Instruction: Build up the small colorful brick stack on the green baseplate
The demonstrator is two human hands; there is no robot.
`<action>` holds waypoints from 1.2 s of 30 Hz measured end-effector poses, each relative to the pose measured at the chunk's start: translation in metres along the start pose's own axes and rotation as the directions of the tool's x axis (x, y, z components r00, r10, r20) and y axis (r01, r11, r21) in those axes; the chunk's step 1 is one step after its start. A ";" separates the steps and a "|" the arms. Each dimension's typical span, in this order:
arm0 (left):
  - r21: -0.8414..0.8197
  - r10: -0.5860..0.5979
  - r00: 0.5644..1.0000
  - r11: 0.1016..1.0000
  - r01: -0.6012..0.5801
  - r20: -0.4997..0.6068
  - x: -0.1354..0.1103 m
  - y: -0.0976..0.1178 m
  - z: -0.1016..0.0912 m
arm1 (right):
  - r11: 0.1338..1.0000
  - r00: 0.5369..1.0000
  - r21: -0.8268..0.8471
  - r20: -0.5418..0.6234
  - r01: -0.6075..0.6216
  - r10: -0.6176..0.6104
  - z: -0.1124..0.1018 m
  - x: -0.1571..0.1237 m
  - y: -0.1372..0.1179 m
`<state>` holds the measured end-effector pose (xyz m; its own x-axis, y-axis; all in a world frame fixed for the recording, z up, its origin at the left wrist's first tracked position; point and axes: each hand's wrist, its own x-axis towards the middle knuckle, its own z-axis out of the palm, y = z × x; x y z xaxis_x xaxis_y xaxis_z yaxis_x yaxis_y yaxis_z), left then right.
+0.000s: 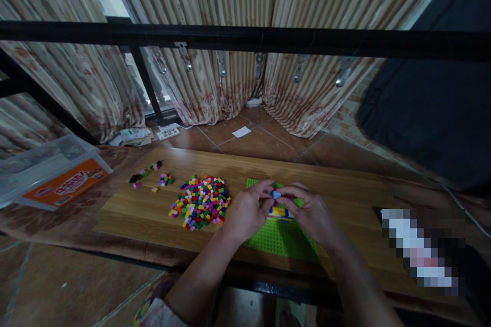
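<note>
Both my hands meet above a bright green studded baseplate [282, 240] on the wooden board. My left hand [249, 209] and my right hand [310, 209] pinch a small light-blue toy brick [275, 194] between their fingertips. Just below the fingers, a low build of yellow, blue and white bricks [279, 212] sits on the baseplate, partly covered by my hands. A heap of small multicoloured bricks [203, 202] lies to the left of my left hand.
Smaller brick groups [164, 180] and a dark-and-green brick chain [146, 171] lie farther left on the wooden board [130, 214]. A clear plastic box [65, 173] with an orange label stands at the far left. A black rail [245, 38] crosses ahead; a pixelated object [418, 250] lies right.
</note>
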<state>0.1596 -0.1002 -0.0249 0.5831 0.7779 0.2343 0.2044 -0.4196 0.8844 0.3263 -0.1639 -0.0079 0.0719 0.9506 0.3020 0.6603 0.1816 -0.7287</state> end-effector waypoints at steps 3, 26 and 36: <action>0.097 -0.044 0.998 0.994 0.049 -0.052 0.001 -0.002 -0.003 | 0.999 0.998 -0.051 -0.068 -0.015 0.012 -0.006 -0.001 0.010; 0.622 -0.293 0.956 0.747 0.235 -0.009 -0.012 -0.037 -0.095 | 0.998 0.997 0.061 0.075 0.026 -0.031 0.043 -0.013 -0.030; 0.624 -0.340 0.936 0.713 0.321 -0.093 -0.019 -0.042 -0.124 | 0.974 0.976 -0.204 0.211 0.094 -0.050 0.122 -0.016 -0.036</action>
<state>0.0425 -0.0400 -0.0164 0.4028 0.9142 -0.0437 0.8232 -0.3410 0.4540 0.2102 -0.1553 -0.0617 -0.1200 0.9721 0.2015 0.8030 0.2144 -0.5561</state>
